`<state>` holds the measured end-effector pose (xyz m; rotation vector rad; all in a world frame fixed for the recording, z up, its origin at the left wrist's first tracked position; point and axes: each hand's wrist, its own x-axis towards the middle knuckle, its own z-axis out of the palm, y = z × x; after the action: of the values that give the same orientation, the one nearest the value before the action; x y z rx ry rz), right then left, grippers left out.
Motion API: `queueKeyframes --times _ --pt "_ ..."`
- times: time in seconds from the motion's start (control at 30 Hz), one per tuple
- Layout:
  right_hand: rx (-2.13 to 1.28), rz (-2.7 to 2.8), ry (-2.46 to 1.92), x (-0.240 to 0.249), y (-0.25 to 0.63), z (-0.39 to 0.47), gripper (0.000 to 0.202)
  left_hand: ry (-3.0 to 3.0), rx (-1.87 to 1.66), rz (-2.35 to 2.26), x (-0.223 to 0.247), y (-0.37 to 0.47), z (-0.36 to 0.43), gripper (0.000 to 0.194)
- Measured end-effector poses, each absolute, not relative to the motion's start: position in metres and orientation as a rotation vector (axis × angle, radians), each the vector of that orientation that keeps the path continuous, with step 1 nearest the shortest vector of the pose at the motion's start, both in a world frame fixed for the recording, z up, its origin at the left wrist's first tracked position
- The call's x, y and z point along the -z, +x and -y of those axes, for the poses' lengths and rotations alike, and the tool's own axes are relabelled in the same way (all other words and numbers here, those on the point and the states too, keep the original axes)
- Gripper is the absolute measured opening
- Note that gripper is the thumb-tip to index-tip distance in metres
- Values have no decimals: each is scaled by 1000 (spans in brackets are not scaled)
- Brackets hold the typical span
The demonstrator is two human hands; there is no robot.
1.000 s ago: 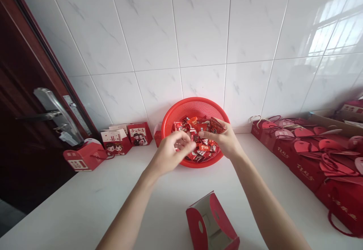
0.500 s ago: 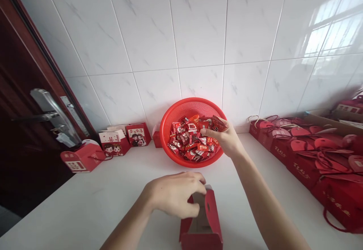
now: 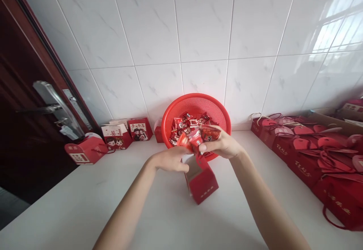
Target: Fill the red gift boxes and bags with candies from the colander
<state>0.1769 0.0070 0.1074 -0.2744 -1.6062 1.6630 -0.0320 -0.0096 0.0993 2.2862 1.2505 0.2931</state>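
Observation:
My right hand (image 3: 222, 144) is closed around several wrapped candies (image 3: 195, 138), mostly in red and orange wrappers, above the mouth of a small red gift box (image 3: 203, 185). The box has its top open and is tilted on the white table, with gold lettering on its near face. My left hand (image 3: 171, 159) grips the box's left rim between thumb and fingers; its fingertips are partly hidden. Just behind both hands, a red plastic basket (image 3: 195, 100) leans toward me with many more wrapped candies (image 3: 181, 125) in it.
Rows of closed red gift boxes (image 3: 297, 163) with cord handles line the right side, beside a cardboard carton (image 3: 326, 118). Several printed boxes (image 3: 116, 136) stand at the back left near a door handle (image 3: 53, 106). A tiled wall (image 3: 204, 27) rises behind the table.
My right hand has lifted candies out of the basket and come toward me over the box. My left hand has taken hold of the box and moved it forward, tilted, close to the basket.

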Motion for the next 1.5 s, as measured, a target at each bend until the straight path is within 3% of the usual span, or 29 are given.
queueKeyframes --times 0.07,0.3,0.43,0.6,0.73,0.9,1.0,1.27,1.5 --pt "-1807 1725 -271 -100 170 -10 30 2143 -180 -1090 -98 -39 5 10" --pt "-1937 1829 -442 -93 164 -16 36 1948 -269 -884 -93 -51 -2 34" --pt "-1864 1937 -528 -103 171 -9 41 1986 -242 -895 -96 -47 0 31" --pt "-1542 1871 -950 -113 190 -2 62 2030 -236 -999 -100 -46 4 35" --pt "-1369 1961 -1083 -117 199 0 42 2137 -234 -1021 -103 -45 6 40" --pt "-1208 2194 -1173 -118 188 3 17 2098 -174 -1172 -101 -47 4 84" --pt "-1036 2260 -1329 -115 178 4 13 2057 -146 -1172 -99 -48 3 97" --pt "-906 2344 -1393 -109 173 2 33 2042 -126 -1181 -104 -43 7 90" --pt "-808 2378 -1447 -108 163 5 31 2106 -136 -1105 -108 -39 10 51"
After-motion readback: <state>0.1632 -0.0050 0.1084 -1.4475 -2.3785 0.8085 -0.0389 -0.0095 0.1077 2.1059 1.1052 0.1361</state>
